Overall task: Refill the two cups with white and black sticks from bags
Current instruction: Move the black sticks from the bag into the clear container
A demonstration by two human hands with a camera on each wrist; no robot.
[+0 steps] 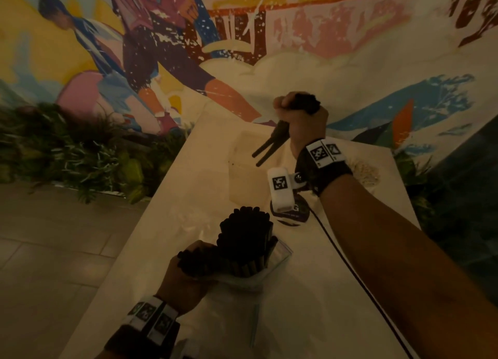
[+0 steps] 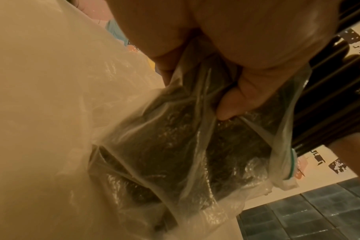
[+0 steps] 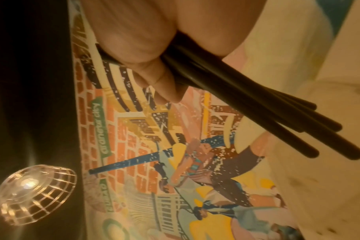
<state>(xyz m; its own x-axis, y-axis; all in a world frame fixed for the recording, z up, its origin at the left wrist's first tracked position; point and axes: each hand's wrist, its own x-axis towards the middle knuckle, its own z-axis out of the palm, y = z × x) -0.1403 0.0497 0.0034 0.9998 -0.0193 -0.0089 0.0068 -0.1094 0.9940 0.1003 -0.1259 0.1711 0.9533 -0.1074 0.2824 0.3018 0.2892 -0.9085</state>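
Note:
My left hand [image 1: 194, 269] grips a clear plastic bag [image 1: 272, 264] near the table's front edge, its fingers [image 2: 247, 97] curled round the crumpled plastic [image 2: 175, 129]. A thick bundle of black sticks [image 1: 242, 237] stands out of the bag's mouth, seen as dark rods [image 2: 329, 100] in the left wrist view. My right hand [image 1: 301, 118] is raised over the far part of the table, its fist closed on a small bunch of black sticks [image 1: 269, 145] that point down and left. Their free ends fan out [image 3: 277, 113]. A dark cup [image 1: 292, 215] stands below the right wrist, mostly hidden.
A heap of white sticks [image 1: 365, 171] lies at the table's far right, behind my right wrist. A black cable [image 1: 350, 264] runs across the pale table [image 1: 296, 318]. Green plants [image 1: 80, 148] border the table's left and a painted mural wall rises behind. A mirrored lamp [image 3: 31, 193] glows.

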